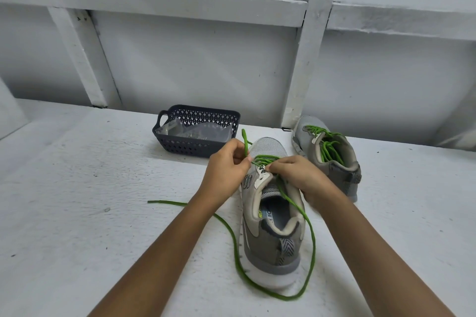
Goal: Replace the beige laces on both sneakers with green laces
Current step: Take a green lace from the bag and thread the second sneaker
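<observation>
**While the lace hangs slack, a snag threatens**

Because the left hand [229, 163] pinches one tip of the long round green lace [246, 148] just above the toe of the near grey mesh sneaker [273, 216], and the right hand [296, 175] pinches that lace at the eyelets beside the tongue, nothing pins the shoe down. A hard pull may slide or tip it. The free tail loops round the heel and passes under the left forearm, so a dragging arm could draw the lace back out or leave uneven ends. The dark lattice plastic basket [198, 134] stands near the raised tip. The far grey sneaker [332, 159], already green-laced, sits by the wall. The rough white tabletop [77, 188] offers room to the left; its front edge is out of view.
</observation>
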`<state>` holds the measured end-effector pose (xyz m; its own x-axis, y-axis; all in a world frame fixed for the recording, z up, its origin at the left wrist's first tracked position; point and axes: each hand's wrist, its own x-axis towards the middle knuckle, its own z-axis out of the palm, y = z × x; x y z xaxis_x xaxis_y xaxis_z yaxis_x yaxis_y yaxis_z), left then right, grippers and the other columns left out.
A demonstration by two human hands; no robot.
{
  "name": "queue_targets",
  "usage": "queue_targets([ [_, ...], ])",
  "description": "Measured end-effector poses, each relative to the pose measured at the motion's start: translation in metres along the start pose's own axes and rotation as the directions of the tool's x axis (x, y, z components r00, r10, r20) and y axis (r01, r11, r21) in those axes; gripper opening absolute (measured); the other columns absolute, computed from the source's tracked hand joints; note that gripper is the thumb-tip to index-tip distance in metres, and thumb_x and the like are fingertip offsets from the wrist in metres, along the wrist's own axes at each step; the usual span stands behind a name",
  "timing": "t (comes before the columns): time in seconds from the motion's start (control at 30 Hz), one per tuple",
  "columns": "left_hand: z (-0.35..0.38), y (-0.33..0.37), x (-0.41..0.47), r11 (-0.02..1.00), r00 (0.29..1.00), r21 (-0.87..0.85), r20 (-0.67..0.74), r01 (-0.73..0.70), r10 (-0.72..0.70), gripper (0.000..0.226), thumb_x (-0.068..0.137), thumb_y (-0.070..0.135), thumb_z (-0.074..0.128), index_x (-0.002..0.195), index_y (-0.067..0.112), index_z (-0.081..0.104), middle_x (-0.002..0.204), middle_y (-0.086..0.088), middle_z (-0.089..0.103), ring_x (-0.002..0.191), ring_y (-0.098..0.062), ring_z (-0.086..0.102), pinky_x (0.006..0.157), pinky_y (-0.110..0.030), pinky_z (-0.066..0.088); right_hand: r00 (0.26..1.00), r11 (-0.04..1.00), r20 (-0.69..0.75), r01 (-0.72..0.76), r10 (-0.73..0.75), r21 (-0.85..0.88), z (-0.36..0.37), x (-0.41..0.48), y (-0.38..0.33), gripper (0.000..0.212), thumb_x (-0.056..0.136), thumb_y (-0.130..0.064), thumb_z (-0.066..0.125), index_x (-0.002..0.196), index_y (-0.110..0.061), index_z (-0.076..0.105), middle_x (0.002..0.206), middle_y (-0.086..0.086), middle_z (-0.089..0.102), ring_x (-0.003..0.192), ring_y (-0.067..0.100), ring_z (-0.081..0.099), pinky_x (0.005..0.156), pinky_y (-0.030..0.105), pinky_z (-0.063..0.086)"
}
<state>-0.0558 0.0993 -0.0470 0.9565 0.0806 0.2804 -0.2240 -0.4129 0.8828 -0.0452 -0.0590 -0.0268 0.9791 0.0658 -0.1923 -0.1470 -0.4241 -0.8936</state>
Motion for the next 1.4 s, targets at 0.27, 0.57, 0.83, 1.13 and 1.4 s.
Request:
queue_targets([
  [0.27, 0.002, -0.002, 0.0, 0.997, 0.999, 0.06, 0.023, -0.048, 0.047, 0.015, 0.088, 0.015, 0.064, 0.08, 0.019, 0.051, 0.075, 0.006, 0.059, 0.07, -0.007, 0.056, 0.068, -0.023, 0.048, 1.0, 1.0, 0.001, 0.002, -0.002, 0.009, 0.001, -0.001, -0.003, 0.012, 0.083, -0.016, 0.066, 0.079, -0.007, 0.073, 0.076, 0.01, 0.065, 0.067, 0.015, 0.057, 0.066, 0.025, 0.046],
  [0.57, 0.003, 0.008, 0.001, 0.98, 0.985, 0.123, 0.102, -0.153, 0.141, 0.018, 0.089, 0.011, 0.06, 0.082, 0.023, 0.049, 0.078, 0.013, 0.058, 0.072, 0.0, 0.056, 0.066, -0.011, 0.044, 1.0, 1.0, -0.014, 0.003, -0.003, -0.021, 0.001, -0.002, -0.003, 0.012, 0.082, -0.017, 0.067, 0.077, -0.008, 0.073, 0.074, 0.008, 0.062, 0.069, 0.015, 0.054, 0.064, 0.025, 0.043],
  [0.83, 0.004, 0.014, 0.01, 0.966, 0.967, 0.156, 0.184, -0.207, 0.177, 0.014, 0.086, 0.008, 0.062, 0.086, 0.02, 0.054, 0.076, 0.009, 0.059, 0.071, -0.009, 0.057, 0.072, -0.023, 0.048, 1.0, 0.999, -0.021, 0.008, -0.008, -0.037, 0.003, -0.002, -0.003, 0.015, 0.085, -0.011, 0.06, 0.085, -0.007, 0.074, 0.092, 0.02, 0.071, 0.075, 0.017, 0.058, 0.075, 0.03, 0.049],
  [1.13, -0.001, 0.009, 0.01, 0.972, 0.975, 0.178, 0.186, -0.155, 0.122, 0.021, 0.083, 0.009, 0.066, 0.08, 0.027, 0.055, 0.07, 0.012, 0.057, 0.063, 0.001, 0.054, 0.062, -0.011, 0.044, 1.0, 0.991, 0.016, 0.01, -0.007, -0.131, 0.001, 0.0, -0.005, 0.014, 0.081, -0.01, 0.062, 0.086, -0.005, 0.075, 0.075, 0.007, 0.065, 0.063, 0.012, 0.054, 0.051, 0.016, 0.042],
  [1.4, -0.001, 0.011, 0.0, 0.984, 0.987, 0.177, 0.158, -0.03, 0.002, 0.004, 0.086, 0.022, 0.067, 0.084, 0.021, 0.071, 0.071, 0.017, 0.06, 0.068, 0.003, 0.057, 0.059, -0.003, 0.039, 1.0, 0.99, 0.018, 0.026, -0.024, -0.14, 0.002, -0.001, -0.006, 0.012, 0.083, -0.01, 0.063, 0.083, -0.007, 0.074, 0.069, 0.003, 0.062, 0.06, 0.008, 0.052, 0.048, 0.011, 0.04],
])
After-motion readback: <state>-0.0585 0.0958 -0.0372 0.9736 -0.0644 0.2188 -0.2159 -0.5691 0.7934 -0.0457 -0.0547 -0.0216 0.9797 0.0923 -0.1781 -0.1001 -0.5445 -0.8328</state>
